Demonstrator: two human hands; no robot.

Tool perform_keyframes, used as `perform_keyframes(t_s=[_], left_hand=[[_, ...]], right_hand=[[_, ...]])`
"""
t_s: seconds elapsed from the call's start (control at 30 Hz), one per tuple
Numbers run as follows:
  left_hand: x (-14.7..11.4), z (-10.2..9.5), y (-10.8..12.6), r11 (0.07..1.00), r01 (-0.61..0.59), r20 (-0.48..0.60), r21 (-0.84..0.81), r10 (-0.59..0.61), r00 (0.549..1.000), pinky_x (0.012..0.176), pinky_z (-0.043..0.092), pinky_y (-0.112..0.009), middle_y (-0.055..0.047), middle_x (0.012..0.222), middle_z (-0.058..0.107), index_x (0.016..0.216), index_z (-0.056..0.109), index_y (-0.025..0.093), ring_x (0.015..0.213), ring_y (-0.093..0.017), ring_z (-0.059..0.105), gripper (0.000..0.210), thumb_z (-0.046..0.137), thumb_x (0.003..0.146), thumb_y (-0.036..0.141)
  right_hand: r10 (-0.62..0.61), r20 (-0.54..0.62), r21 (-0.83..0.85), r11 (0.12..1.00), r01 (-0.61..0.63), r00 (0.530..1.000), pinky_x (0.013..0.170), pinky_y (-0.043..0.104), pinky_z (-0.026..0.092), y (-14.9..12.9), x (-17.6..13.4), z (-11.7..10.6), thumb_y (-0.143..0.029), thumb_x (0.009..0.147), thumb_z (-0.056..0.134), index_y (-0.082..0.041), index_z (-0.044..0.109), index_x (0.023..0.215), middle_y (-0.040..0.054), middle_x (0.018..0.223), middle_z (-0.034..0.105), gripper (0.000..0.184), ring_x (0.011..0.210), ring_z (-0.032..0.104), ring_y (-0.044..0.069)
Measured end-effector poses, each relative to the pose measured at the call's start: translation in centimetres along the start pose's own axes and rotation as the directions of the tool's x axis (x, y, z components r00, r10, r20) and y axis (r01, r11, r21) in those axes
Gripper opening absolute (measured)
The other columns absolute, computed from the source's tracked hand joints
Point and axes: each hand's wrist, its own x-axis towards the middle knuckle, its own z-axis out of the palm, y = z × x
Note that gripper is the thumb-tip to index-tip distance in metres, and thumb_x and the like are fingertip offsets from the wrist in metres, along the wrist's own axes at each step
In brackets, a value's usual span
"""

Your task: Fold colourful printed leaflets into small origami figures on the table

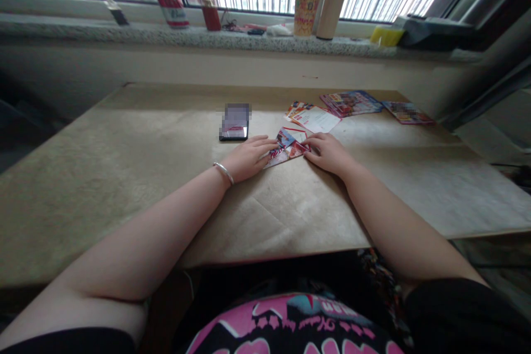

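A colourful printed sheet of paper [286,155], partly folded with a white side showing, lies on the table between my hands. My left hand [250,157] lies flat with its fingers stretched over the sheet's left end; a silver bangle circles that wrist. At the right end, my right hand [329,154] has its thumb and fingers closed on a folded corner. Just beyond the sheet are several loose cards or leaflets [318,120], one with its white side up. A phone [234,123] rests beyond my left hand, its screen partly blurred out.
Printed booklets [352,103] lie at the table's back right, with another stack [409,113] beside them. Along the windowsill [249,43] stand a red-and-white can [171,6], a patterned cup [307,9] and a yellow object [386,36]. The table [124,155] has a beige cover.
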Motion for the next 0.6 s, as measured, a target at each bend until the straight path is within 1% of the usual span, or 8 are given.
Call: perform_keyframes(t_s=[0.07,0.13,0.27,0.4,0.5,0.6], left_hand=[[-0.10,0.15,-0.04,1.000,0.029,0.068,0.005,-0.029,0.997,0.117,0.032,-0.047,-0.007,0.144,0.053,0.136,0.055,0.016,0.139,-0.028,0.038,0.045,0.037,0.098,0.030],[-0.22,0.28,-0.07,1.000,0.027,0.101,-0.001,-0.027,0.995,0.118,0.031,-0.047,-0.005,0.142,0.054,0.136,0.056,0.016,0.140,-0.028,0.035,0.045,0.036,0.098,0.030],[-0.33,0.27,-0.10,1.000,0.007,0.082,-0.005,-0.006,0.997,0.118,0.031,-0.047,-0.005,0.139,0.058,0.135,0.058,0.018,0.139,-0.028,0.036,0.044,0.039,0.097,0.031],[-0.24,-0.04,-0.07,1.000,-0.018,0.109,-0.014,0.019,0.994,0.117,0.030,-0.046,-0.005,0.139,0.057,0.134,0.058,0.018,0.137,-0.027,0.037,0.045,0.033,0.099,0.029],[-0.21,-0.18,-0.06,1.000,-0.023,0.114,-0.013,0.024,0.993,0.118,0.028,-0.044,-0.004,0.139,0.056,0.134,0.058,0.018,0.136,-0.026,0.037,0.045,0.032,0.099,0.028],[-0.25,-0.18,-0.08,1.000,-0.022,0.115,-0.013,0.024,0.993,0.118,0.027,-0.043,-0.005,0.139,0.056,0.134,0.058,0.019,0.136,-0.025,0.037,0.044,0.031,0.100,0.028]], right_hand=[[0.003,-0.022,0.025,1.000,-0.003,1.000,0.100,0.041,0.046,0.15,0.01,0.16,-0.036,0.088,0.055,-0.019,0.071,0.111,0.0115,0.115,0.068,0.033,0.110,0.060,0.027],[0.023,-0.038,0.051,0.998,-0.021,0.999,0.099,0.043,0.047,0.25,0.03,0.30,-0.035,0.086,0.056,-0.019,0.071,0.109,0.0121,0.113,0.069,0.032,0.109,0.060,0.028],[0.055,-0.079,0.177,0.983,-0.040,0.995,0.097,0.042,0.047,0.54,0.17,0.53,-0.030,0.085,0.055,-0.019,0.071,0.105,0.0110,0.107,0.071,0.028,0.104,0.063,0.026],[0.118,-0.117,0.349,0.935,-0.070,0.986,0.093,0.040,0.048,0.74,0.44,0.57,-0.029,0.083,0.054,-0.020,0.071,0.094,0.0072,0.098,0.072,0.022,0.097,0.064,0.024],[0.169,-0.085,0.447,0.887,-0.114,0.982,0.090,0.037,0.048,0.55,0.54,0.24,-0.034,0.085,0.051,-0.020,0.070,0.082,0.0053,0.091,0.072,0.024,0.092,0.064,0.022],[0.204,-0.035,0.511,0.845,-0.158,0.978,0.089,0.034,0.047,0.15,0.40,-0.36,-0.039,0.090,0.044,-0.020,0.066,0.068,0.0047,0.087,0.072,0.037,0.090,0.064,0.020]])
